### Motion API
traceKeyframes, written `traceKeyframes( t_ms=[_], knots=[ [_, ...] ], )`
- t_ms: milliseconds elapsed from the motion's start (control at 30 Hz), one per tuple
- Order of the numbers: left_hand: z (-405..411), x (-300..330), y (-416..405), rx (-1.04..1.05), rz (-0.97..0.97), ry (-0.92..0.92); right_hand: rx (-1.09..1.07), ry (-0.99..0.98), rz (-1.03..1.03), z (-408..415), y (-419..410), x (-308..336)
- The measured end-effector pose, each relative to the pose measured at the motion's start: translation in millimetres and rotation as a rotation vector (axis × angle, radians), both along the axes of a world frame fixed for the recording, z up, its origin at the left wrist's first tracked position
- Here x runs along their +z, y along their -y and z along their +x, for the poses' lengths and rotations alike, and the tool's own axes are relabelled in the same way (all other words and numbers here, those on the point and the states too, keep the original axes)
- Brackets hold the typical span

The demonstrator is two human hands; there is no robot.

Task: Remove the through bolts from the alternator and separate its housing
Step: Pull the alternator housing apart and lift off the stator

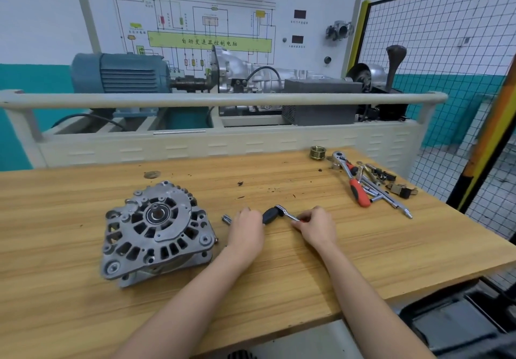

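Hands: left hand (247, 229) and right hand (317, 226) both curled around small ratchet (282, 213)
Alternator (156, 233): left on table (83, 317), well inside edges
Room: bare wood between alternator and tools (368, 183)
Writing: Chinese characters on the wall board (209, 42)

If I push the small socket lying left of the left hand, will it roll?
Probably. The small socket looks cylindrical, lying on its side on the smooth table, so it likely rolls. It looks like metal, so probably rigid.

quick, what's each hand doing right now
Left hand: grips the black end of the small ratchet.
Right hand: pinches the ratchet's other end.
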State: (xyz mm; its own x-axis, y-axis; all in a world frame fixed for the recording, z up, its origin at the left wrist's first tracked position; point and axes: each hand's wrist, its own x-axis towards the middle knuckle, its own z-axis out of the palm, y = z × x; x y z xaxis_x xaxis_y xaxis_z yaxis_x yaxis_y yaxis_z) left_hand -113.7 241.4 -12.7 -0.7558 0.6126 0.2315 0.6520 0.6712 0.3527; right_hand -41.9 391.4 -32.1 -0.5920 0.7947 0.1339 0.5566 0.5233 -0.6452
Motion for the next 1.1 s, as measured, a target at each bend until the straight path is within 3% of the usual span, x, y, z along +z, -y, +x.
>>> traceKeyframes(
  t_ms=[400, 567, 667, 733, 833, 933, 1033, 1100],
  knots=[
    [7.3, 4.5, 20.9, -0.016, 0.075, -0.036, -0.012, 0.019, 0.039, 6.8, 14.3, 15.4],
    [44.0, 52.7, 71.9, -0.270, 0.488, 0.010, 0.251, -0.367, 0.066, -19.5, 69.9, 60.3],
    [51.7, 86.7, 115.4, -0.343, 0.735, 0.016, 0.515, -0.494, -0.186, -47.3, 113.8, 83.9],
    [33.5, 98.1, 145.6, -0.208, 0.811, -0.022, 0.634, -0.502, -0.251, -65.3, 137.6, 84.3],
    [-14.4, 90.3, 192.7, 0.183, 0.805, -0.034, 0.721, -0.449, -0.299, -83.2, 163.0, 73.3],
    [-53.1, 61.6, 221.8, 0.355, 0.734, 0.197, 0.742, -0.421, -0.443, -90.6, 171.3, 63.7],
    [-65.9, 34.9, 225.6, 0.252, 0.867, 0.680, 0.759, -0.428, -0.703, -92.3, 169.1, 63.2],
    [-67.7, 25.8, 219.2, 0.185, 0.970, 0.848, 0.811, -0.401, -0.826, -93.6, 168.1, 65.6]
  ],
)
